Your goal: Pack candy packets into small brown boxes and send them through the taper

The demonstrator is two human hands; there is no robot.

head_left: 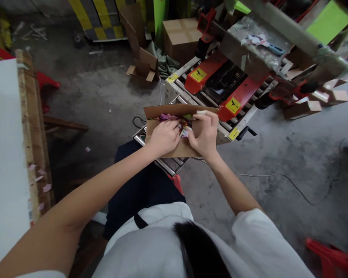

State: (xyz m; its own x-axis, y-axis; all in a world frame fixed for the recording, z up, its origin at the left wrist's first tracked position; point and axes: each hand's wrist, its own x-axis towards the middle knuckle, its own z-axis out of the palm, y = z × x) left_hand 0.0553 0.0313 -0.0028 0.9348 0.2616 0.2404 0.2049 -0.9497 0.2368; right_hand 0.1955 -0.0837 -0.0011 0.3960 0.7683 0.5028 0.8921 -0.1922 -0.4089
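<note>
An open cardboard box [181, 148] rests on the near end of the roller conveyor, in front of my body. Colourful packets [168, 117], pink, green and red, lie inside it. My left hand [165, 136] lies over the packets with its fingers extended into the box, palm down. At the box's right side is my right hand [204, 132], its fingers bent over the flap and its thumb pointing inward beside a small white label [185, 133]. Whether the right fingertips grip the flap itself is hard to see.
A sealing machine [229, 83] with red guides and yellow warning labels stands just beyond the box on the conveyor. A white table [5, 154] is at the left. Cardboard boxes [181, 36] stand on the floor behind. A cable crosses the floor at the right.
</note>
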